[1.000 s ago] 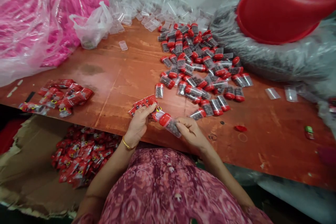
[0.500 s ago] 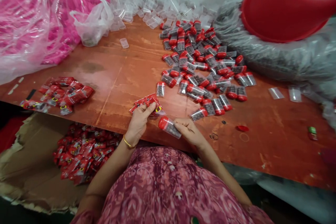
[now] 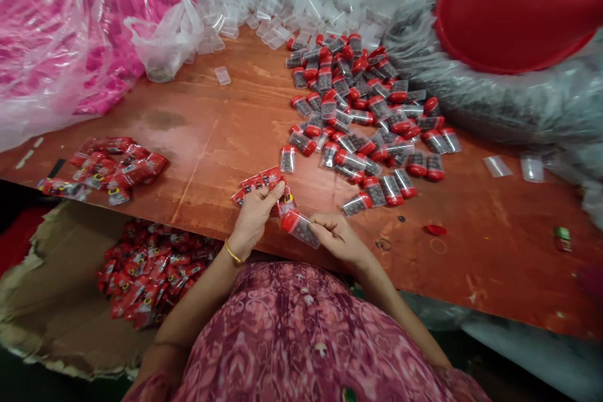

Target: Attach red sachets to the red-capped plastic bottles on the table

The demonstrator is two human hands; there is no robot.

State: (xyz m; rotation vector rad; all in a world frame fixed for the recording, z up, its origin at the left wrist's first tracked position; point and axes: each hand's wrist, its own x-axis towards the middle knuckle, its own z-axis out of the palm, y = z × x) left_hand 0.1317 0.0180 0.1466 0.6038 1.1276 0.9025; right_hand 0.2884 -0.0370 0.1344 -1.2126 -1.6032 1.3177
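My left hand (image 3: 257, 217), a gold bangle at its wrist, is closed on a red printed plastic wrapper (image 3: 286, 202), thumb on top. Beneath and beside that hand are more red printed wrappers (image 3: 252, 183). My right hand (image 3: 336, 235) grips the clear end of a small plastic container (image 3: 304, 229) with a red cap and dark contents. The container lies tilted, cap toward the left, its cap against or very near the wrapper's lower end; I cannot tell if it is inside. A similar container (image 3: 287, 159) stands just beyond the wrappers.
Many red-capped containers (image 3: 351, 160) are heaped on the table (image 3: 188, 113), with clear empty cases (image 3: 277, 34) behind. Filled red packets (image 3: 120, 166) lie left; more fill a cardboard box (image 3: 42, 301) below. A red tub (image 3: 513, 19) rests on a grey bag (image 3: 494, 103) at right.
The container in my right hand has shifted slightly left, closer to the wrapper. The wrapper in my left hand now hangs lower, down to the red cap.
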